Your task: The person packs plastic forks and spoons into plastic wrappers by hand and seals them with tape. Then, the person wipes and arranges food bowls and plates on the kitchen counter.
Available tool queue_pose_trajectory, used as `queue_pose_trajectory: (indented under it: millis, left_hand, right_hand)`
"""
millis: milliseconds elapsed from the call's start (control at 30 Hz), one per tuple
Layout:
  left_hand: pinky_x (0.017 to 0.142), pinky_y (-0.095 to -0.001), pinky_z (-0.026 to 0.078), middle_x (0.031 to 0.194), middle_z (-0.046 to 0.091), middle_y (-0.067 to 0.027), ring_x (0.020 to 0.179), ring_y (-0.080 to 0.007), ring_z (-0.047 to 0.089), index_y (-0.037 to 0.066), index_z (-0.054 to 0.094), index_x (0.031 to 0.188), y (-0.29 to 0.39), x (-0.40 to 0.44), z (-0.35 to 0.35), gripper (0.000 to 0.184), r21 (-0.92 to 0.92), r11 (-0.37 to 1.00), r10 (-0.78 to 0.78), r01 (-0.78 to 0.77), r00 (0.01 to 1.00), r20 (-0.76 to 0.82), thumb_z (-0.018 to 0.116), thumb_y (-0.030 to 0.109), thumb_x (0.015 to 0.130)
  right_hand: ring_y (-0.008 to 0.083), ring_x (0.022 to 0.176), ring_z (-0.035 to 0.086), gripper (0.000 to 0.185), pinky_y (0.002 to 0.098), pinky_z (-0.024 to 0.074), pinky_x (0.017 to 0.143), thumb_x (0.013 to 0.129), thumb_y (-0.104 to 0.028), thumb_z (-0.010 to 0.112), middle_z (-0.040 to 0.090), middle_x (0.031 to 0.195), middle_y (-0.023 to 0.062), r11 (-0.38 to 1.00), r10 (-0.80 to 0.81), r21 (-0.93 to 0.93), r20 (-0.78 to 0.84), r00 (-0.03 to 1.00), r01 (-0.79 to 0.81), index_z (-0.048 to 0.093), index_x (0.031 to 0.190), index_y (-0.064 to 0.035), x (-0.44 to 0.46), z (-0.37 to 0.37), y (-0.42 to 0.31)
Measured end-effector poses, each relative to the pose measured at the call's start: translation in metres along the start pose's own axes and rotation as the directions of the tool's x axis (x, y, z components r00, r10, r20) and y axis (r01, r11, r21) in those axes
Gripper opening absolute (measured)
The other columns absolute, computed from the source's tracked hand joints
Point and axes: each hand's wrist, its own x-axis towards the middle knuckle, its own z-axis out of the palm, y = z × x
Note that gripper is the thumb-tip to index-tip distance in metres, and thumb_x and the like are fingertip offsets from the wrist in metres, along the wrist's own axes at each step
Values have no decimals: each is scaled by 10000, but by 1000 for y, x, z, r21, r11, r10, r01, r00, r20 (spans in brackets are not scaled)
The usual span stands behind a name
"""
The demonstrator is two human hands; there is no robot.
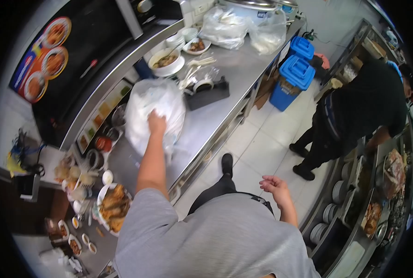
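My left hand [157, 123] reaches forward onto a large white plastic bag [141, 102] standing on the steel counter [195, 134]. Its fingers press into the bag's side and their tips are hidden in the plastic, so their grip does not show clearly. Past the bag are a bowl of soup [165, 60] and a dark tray [209, 95]. My right hand [273, 185] hangs at my right side above the tiled floor, its fingers loosely bent and apart, holding nothing.
Two blue lidded bins [297, 74] stand beyond the counter's end. A person in black [355, 106] bends over the right-hand shelves. A plate of roast chicken [114, 208] and small bowls sit at the lower left. Clear bags [225, 28] lie at the far end.
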Motion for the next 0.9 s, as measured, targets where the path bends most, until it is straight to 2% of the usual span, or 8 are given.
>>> queue_pose_trajectory:
  millis: [67, 167, 233, 400, 533, 633, 800, 900]
  left_hand:
    - [957, -411, 402, 1127, 596, -212, 1118, -353, 509, 26, 660, 987, -16, 20, 17, 355, -76, 984, 146, -160, 976, -162, 728, 258, 727]
    - [691, -414, 481, 725, 644, -191, 692, -341, 615, -8, 643, 682, 39, 51, 36, 166, -423, 905, -51, 54, 999, 20, 723, 137, 690]
    - [663, -415, 475, 674, 630, -189, 641, -336, 609, 9, 648, 680, 22, 74, -2, 197, -351, 929, 139, -118, 990, 35, 694, 195, 724]
    - [678, -406, 471, 680, 621, -181, 686, -324, 612, 28, 639, 709, 36, 121, -49, 231, -164, 981, -27, 99, 919, 393, 702, 249, 728]
    - [687, -414, 462, 764, 594, -195, 744, -328, 593, 28, 603, 793, 21, 65, -11, 233, -134, 991, 35, -12, 984, 172, 723, 223, 746]
    - [692, -428, 459, 785, 600, -198, 748, -337, 593, 26, 607, 808, 20, 60, -19, 202, -361, 893, -198, 270, 954, 223, 682, 213, 791]
    - [601, -351, 462, 738, 616, -119, 647, -267, 596, 33, 618, 755, 148, 36, -130, 110, -176, 982, -151, 67, 840, -521, 639, 112, 827]
    - [531, -309, 449, 684, 587, -89, 576, -208, 574, 38, 601, 719, 281, 39, -159, 117, -397, 916, -269, 62, 827, -493, 670, 94, 796]
  right_hand:
    - [191, 851, 644, 300, 283, 503, 761, 854, -67, 591, 670, 959, 115, 998, -36, 41, -28, 999, 37, 570, 1137, 32, 3, -5, 2]
    - [190, 850, 643, 296, 287, 504, 760, 859, -81, 592, 671, 945, 122, 995, 81, 63, -143, 986, -73, 576, 1131, 35, 90, -76, -62]
    - [181, 846, 636, 341, 277, 489, 772, 855, -122, 610, 669, 962, 129, 993, 93, 79, -77, 993, -87, 563, 1141, 57, 127, -72, -100]
    - [172, 865, 623, 355, 278, 479, 789, 859, -144, 609, 665, 970, 123, 994, -54, -88, 94, 994, 62, 569, 1150, 56, 252, -60, -191]
    - [161, 890, 610, 346, 268, 475, 806, 856, -113, 616, 658, 986, 119, 985, -61, -124, 391, 918, 118, 566, 1158, 49, 325, -10, -251]
    - [161, 887, 609, 331, 265, 476, 816, 860, -79, 609, 658, 988, 117, 973, 6, -185, 613, 790, 137, 563, 1159, 55, 376, 9, -279]
    - [174, 976, 596, 410, 299, 470, 869, 831, -99, 657, 634, 1090, 118, 920, 79, -279, 819, 568, 275, 544, 1206, 23, 456, 27, -327]
    - [202, 1071, 559, 562, 346, 433, 934, 785, -109, 705, 590, 1193, 106, 852, -75, -109, 942, 326, 511, 480, 1294, -35, 468, 38, -361]
